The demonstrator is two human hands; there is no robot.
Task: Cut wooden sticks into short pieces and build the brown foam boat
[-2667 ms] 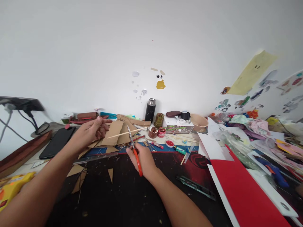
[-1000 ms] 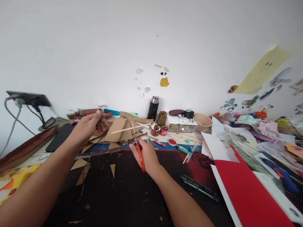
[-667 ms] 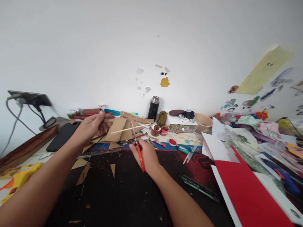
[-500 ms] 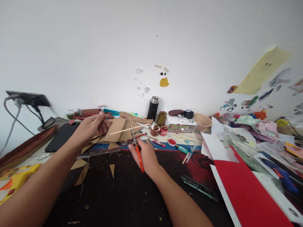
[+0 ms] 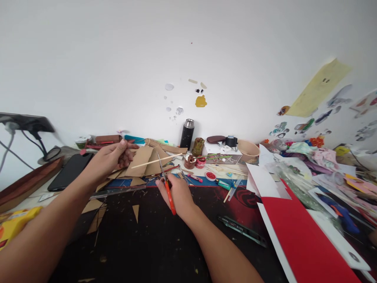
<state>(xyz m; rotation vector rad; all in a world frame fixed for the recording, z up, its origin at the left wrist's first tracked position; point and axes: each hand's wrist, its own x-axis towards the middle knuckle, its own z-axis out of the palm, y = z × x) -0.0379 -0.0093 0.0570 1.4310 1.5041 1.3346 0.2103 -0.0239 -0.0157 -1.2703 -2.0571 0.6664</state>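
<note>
My right hand (image 5: pixel 178 194) is closed on a pair of orange-handled scissors (image 5: pixel 170 198), their blades pointing up and away from me. The blades look close together and cross in front of a thin pale wooden stick (image 5: pixel 147 162). My left hand (image 5: pixel 116 157) is raised over the left side of the desk, its fingers curled in and the thumb near the index finger. What those fingers hold, if anything, I cannot make out. Folded brown cardboard (image 5: pixel 141 157) lies behind the stick, just right of my left hand. Whether the stick touches the cardboard is unclear.
Cardboard scraps (image 5: pixel 135 213) and a green-black cutter (image 5: pixel 243 231) lie on the dark mat (image 5: pixel 165 247). A black flask (image 5: pixel 187 133) stands by the wall, with small paint pots (image 5: pixel 190 162) before it. Red card (image 5: pixel 306 236) covers the right; a phone (image 5: pixel 70 171) lies left.
The camera view has turned slightly right, so everything sits a little further left. Both hands keep nearly the same pose, and the scissors stay in my right hand.
</note>
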